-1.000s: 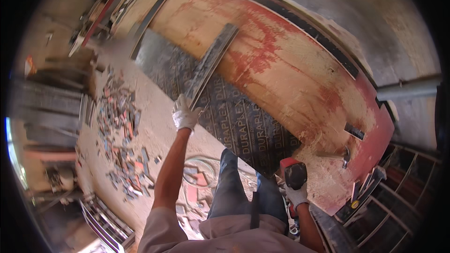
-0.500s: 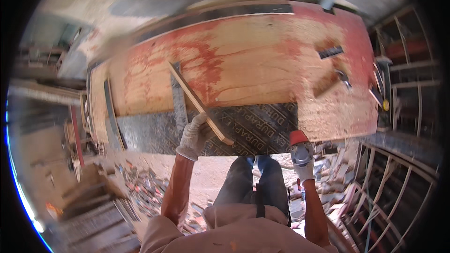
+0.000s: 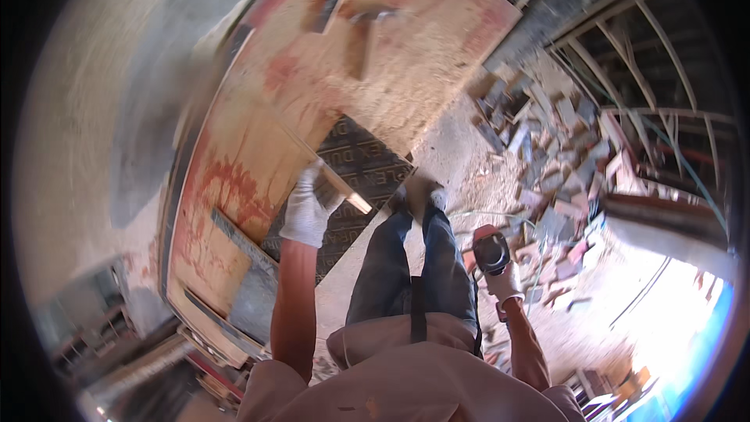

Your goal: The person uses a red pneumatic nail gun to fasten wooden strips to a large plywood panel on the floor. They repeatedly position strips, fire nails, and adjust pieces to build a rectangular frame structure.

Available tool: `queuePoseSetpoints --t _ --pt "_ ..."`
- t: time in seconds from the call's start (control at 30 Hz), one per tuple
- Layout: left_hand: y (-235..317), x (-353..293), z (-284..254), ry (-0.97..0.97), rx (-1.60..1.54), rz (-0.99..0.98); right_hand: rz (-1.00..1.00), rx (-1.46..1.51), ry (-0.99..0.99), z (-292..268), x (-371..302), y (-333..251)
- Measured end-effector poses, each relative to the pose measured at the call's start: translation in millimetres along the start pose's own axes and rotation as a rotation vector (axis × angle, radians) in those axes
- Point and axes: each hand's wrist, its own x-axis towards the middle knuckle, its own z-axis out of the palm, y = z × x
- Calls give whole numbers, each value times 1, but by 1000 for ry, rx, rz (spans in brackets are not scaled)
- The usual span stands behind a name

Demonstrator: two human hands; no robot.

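Note:
In a white work glove, my left hand (image 3: 305,209) is closed around a narrow wooden strip (image 3: 348,191), its pale cut end pointing toward me. Beneath the strip lies a dark plywood panel (image 3: 366,158) with printed lettering, on the large worktable (image 3: 398,62). My right hand (image 3: 506,285), also gloved, grips a red and dark handheld power tool (image 3: 491,252), held off to my right beyond the table's edge. Its exact kind is hard to make out.
A blurred hammer (image 3: 359,41) and a short dark offcut (image 3: 328,9) lie on the table's far part. Wood scraps (image 3: 558,164) cover the ground at right, beside a slatted frame (image 3: 648,55). Another dark strip (image 3: 241,234) rests on the table at left.
My view has turned to the right, so the table now slants across the upper left. The power tool has moved away from the panel's edge. The strip stays in my left hand.

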Motion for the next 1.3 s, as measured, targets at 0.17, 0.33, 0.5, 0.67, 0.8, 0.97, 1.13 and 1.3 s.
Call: queuePoseSetpoints --t 0.17,0.33,0.5,0.67,0.8,0.97,1.13,1.3 --pt "-83 54 44 189 495 69 468 335 121 12 -25 100" --pt "-120 117 22 492 1202 287 602 538 187 5 -48 57" --pt "-93 119 14 -558 1752 1012 617 636 256 34 -63 25" --pt "-69 172 20 -1108 2069 1100 648 760 173 70 -61 -11" --pt "-71 190 36 -1149 1998 1134 131 323 126 86 -49 -36" --pt "-69 189 49 -1202 1992 1089 -38 370 161 84 -38 -87" --pt "-69 187 52 -1209 2045 1076 -66 417 133 95 -32 -99" --pt "-69 186 53 -1198 2074 1054 -5 449 58 94 -25 -116"
